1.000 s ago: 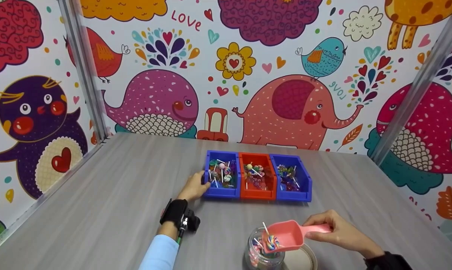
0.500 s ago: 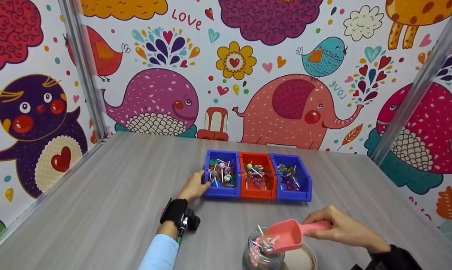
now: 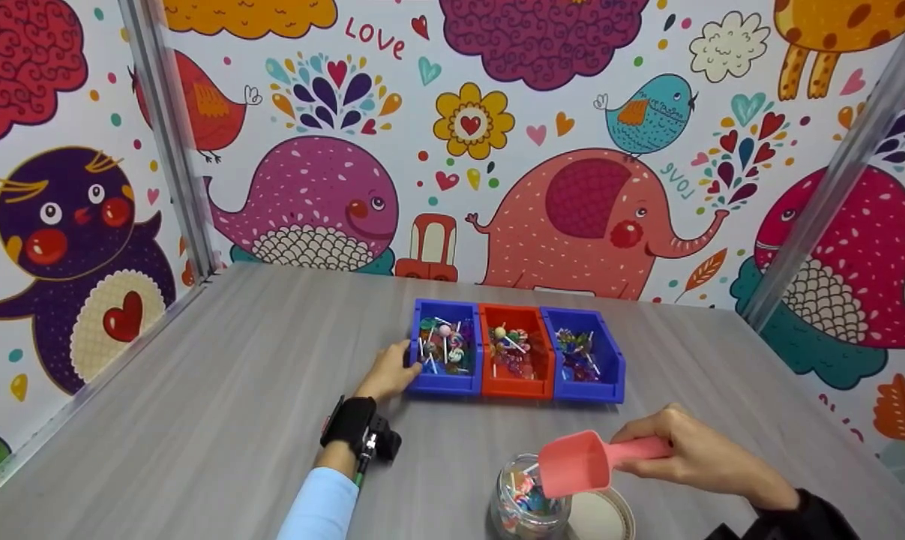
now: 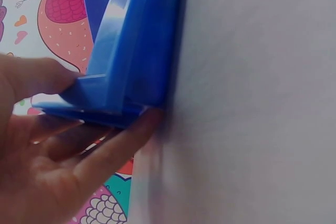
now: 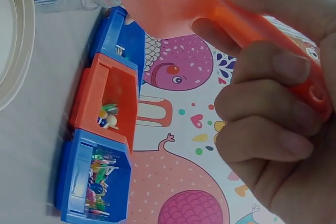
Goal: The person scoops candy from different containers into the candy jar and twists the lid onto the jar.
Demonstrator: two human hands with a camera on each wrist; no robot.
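My left hand (image 3: 386, 373) grips the outer side wall of the left blue bin (image 3: 445, 385), thumb over the rim and fingers along the outside, as the left wrist view shows. Assorted lollipops (image 3: 456, 352) lie in that bin. The right hand (image 3: 696, 459) holds a pink plastic scoop (image 3: 576, 465) by its handle, fingers curled round it. Its bowl tilts down over the mouth of a glass jar (image 3: 533, 520), and no candy shows in the bowl. Inside the jar lie colourful candies and lollipops (image 3: 525, 496).
A red bin (image 3: 517, 388) and a second blue bin (image 3: 588, 391) stand joined in a row with the left one, both with candies inside. A round pale lid (image 3: 602, 517) lies right of the jar. Cartoon-printed walls (image 3: 310, 202) enclose the table (image 3: 220, 420).
The right hand has tipped the scoop further, and the swirl lollipop at its lip has dropped off into the jar. Scoop and hand have shifted slightly right. My left hand stays put.
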